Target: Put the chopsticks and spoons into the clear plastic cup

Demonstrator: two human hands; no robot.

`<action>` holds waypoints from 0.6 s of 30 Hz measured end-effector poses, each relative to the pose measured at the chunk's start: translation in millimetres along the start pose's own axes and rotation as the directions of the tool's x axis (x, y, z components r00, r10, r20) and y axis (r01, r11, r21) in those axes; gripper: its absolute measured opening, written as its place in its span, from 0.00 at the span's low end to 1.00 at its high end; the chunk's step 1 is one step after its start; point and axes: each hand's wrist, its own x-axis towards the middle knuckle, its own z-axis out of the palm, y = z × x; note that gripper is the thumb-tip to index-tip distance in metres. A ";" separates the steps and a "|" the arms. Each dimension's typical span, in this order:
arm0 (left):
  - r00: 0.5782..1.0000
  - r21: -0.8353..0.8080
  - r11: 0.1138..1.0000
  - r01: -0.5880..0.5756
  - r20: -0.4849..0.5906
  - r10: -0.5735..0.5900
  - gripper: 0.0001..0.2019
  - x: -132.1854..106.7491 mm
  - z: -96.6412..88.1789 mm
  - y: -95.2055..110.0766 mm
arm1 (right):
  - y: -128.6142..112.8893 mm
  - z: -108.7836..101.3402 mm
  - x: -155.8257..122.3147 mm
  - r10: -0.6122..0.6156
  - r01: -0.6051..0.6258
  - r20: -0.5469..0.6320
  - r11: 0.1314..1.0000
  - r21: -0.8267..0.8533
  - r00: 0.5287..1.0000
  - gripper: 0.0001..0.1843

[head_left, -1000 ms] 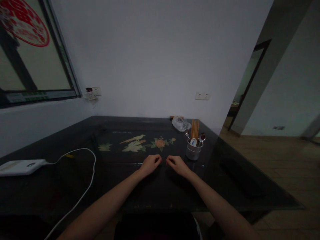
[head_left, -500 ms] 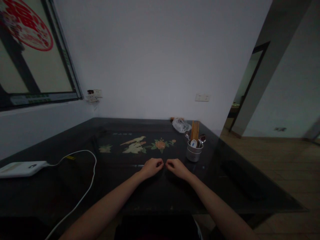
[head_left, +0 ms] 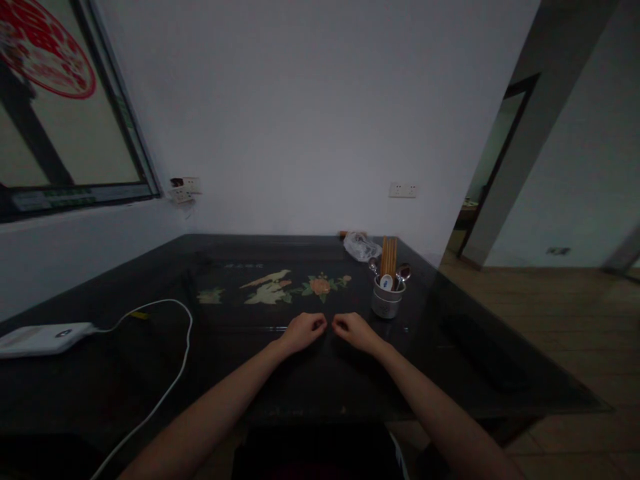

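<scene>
Both of my hands rest side by side on a dark glass-topped table (head_left: 125, 373). My left hand (head_left: 301, 331) lies with its fingers curled in loosely; nothing shows in it. My right hand (head_left: 354, 331) sits a short gap to its right, fingers curled the same way, with nothing visible in it. Just beyond them the tabletop shows a painted bird and flower design (head_left: 280, 287). A grey utensil cup (head_left: 386, 301) with chopsticks and spoons stands just right of and behind my right hand.
A white device (head_left: 43, 338) lies at the left with a white cable (head_left: 173, 373) looping toward the front edge. A clear plastic bag (head_left: 361, 247) sits near the back wall. Wall sockets (head_left: 403, 191) are behind; a doorway (head_left: 500, 160) and wooden floor lie to the right.
The view has shifted slightly. My hands stay in the same place with fingers curled.
</scene>
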 end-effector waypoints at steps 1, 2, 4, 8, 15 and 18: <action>1.000 0.000 1.000 0.003 -0.001 -0.003 0.11 0.2 0.4 -0.5 | 0.2 0.0 -0.1 -0.002 0.002 0.000 1.000 -0.001 1.000 0.07; 1.000 -0.002 1.000 0.004 0.000 -0.004 0.11 0.3 0.8 -0.9 | 0.4 0.1 -0.3 -0.004 0.004 0.000 1.000 -0.004 1.000 0.07; 1.000 -0.009 1.000 0.005 0.003 -0.005 0.11 0.3 1.1 -1.2 | 0.5 0.1 -0.6 -0.006 0.006 -0.001 1.000 -0.010 1.000 0.07; 1.000 -0.007 1.000 0.017 0.009 -0.017 0.11 -0.5 -0.1 0.6 | -1.2 -0.9 -1.0 0.008 -0.008 0.015 1.000 -0.012 1.000 0.08; 0.999 -0.015 0.999 0.032 0.014 -0.032 0.11 -1.3 -2.3 3.4 | -3.2 -3.0 -0.7 0.008 -0.008 0.026 1.000 -0.014 1.000 0.09; 1.000 -0.013 1.000 0.015 0.009 -0.015 0.11 -0.8 -1.2 1.7 | -3.2 -3.4 -1.2 0.005 -0.005 0.023 1.000 -0.012 1.000 0.08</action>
